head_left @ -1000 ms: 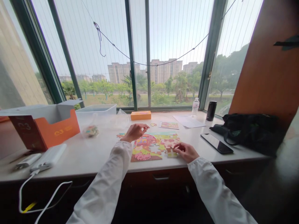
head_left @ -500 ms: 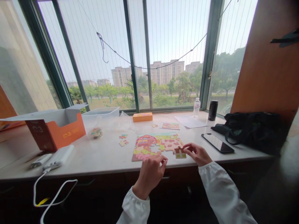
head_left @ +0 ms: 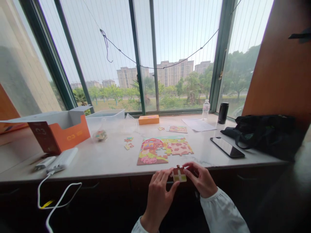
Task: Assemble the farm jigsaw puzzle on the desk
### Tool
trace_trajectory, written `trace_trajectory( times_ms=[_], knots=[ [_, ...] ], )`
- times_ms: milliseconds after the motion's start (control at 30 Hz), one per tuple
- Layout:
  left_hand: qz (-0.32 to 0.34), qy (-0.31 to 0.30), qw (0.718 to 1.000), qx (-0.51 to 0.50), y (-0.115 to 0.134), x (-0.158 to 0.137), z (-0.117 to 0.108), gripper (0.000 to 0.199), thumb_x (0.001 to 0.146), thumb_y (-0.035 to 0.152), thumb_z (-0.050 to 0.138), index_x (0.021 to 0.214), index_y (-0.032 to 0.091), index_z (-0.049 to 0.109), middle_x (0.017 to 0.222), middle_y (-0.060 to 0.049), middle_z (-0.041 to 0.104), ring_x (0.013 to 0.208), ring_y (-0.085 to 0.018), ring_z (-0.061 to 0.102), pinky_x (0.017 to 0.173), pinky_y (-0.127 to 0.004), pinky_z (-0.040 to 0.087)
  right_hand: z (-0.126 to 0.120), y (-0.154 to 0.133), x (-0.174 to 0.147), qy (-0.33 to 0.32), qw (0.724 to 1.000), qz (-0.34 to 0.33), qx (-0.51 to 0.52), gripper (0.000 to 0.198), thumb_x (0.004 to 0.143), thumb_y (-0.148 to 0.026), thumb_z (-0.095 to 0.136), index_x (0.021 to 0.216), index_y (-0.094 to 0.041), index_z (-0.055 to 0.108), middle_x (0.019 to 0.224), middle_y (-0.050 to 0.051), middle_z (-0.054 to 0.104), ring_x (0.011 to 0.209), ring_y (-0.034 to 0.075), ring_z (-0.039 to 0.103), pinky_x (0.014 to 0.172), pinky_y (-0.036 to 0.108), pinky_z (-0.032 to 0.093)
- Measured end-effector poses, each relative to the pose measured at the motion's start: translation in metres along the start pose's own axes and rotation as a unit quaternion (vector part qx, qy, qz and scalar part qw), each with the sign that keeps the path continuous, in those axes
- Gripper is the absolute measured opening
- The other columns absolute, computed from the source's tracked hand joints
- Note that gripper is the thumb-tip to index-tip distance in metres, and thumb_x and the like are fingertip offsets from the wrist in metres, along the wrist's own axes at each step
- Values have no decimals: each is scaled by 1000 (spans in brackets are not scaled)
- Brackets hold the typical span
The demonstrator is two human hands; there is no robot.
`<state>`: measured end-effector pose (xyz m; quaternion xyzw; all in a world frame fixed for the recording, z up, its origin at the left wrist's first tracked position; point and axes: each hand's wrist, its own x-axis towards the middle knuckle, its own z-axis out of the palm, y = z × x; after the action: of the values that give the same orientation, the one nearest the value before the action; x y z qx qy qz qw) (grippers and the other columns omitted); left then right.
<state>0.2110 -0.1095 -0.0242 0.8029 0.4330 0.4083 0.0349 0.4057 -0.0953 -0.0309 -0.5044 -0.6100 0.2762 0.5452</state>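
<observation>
A jigsaw puzzle piece point(head_left: 179, 175), brown above and light green below with a white shape in its middle, is held up just off the counter's front edge. My right hand point(head_left: 202, 181) pinches it at its right side. At its left side is my left hand point(head_left: 160, 191), thumb along the lower corner and fingertips on the edge. Behind both hands lies the partly joined farm jigsaw puzzle point(head_left: 155, 147), showing a red barn and a pink-patched cow; gaps show at its middle and lower right. Two loose pieces point(head_left: 129, 146) rest left of it.
A picture card point(head_left: 178, 129) and another small piece point(head_left: 161, 128) lie behind the puzzle, near an orange box point(head_left: 148, 120). On the right are a phone point(head_left: 227, 147) and black bag point(head_left: 264, 132). An open carton point(head_left: 73, 134) and white power bank point(head_left: 63, 159) are left.
My right hand has drawn the puzzle piece from the puzzle's lower right back toward me, past the counter's edge. The left hand has opened from a pinch and taken the piece's left side.
</observation>
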Motion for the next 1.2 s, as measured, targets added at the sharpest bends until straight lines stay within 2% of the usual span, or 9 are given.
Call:
trace_trajectory(
  times_ms=[200, 333, 500, 700, 1200],
  knots=[
    [13, -2, 999, 48, -11, -24, -12, 45, 89, 43, 62, 131, 27, 57, 112, -6, 69, 100, -22, 65, 85, -37, 56, 27, 5, -27, 30, 998, 28, 53, 49, 80, -64, 61, 94, -18, 71, 80, 7, 73, 73, 21, 67, 64, 28, 54],
    [29, 3, 997, 78, -21, -43, -16, 46, 90, 45, 60, 132, 28, 58, 108, -5, 71, 94, -21, 67, 81, -34, 57, 33, 6, -47, -13, 999, 34, 29, 39, 84, -55, 62, 101, -21, 71, 81, 6, 73, 71, 20, 67, 64, 28, 54],
    [22, -3, 995, 100, -32, -58, -17, 46, 89, 46, 58, 132, 28, 59, 105, -4, 72, 92, -20, 69, 80, -34, 58, 36, 11, -59, -58, 998, -20, -18, 41, 77, -46, 72, 113, -25, 70, 87, 4, 74, 70, 18, 66, 68, 28, 56],
    [6, -10, 995, 96, -35, -57, -21, 48, 88, 48, 59, 132, 29, 59, 105, -3, 72, 94, -19, 68, 82, -34, 58, 38, 15, -58, -61, 996, -48, -36, 49, 74, -41, 76, 120, -27, 67, 94, 4, 74, 81, 21, 68, 75, 31, 57],
    [-1, -8, 999, 48, -32, -53, -22, 44, 89, 44, 59, 130, 28, 60, 108, -6, 71, 97, -21, 68, 84, -35, 59, 35, 21, -59, -57, 993, -54, -83, 48, 76, -45, 75, 122, -30, 67, 90, 3, 74, 77, 20, 67, 73, 32, 56]
  ],
)
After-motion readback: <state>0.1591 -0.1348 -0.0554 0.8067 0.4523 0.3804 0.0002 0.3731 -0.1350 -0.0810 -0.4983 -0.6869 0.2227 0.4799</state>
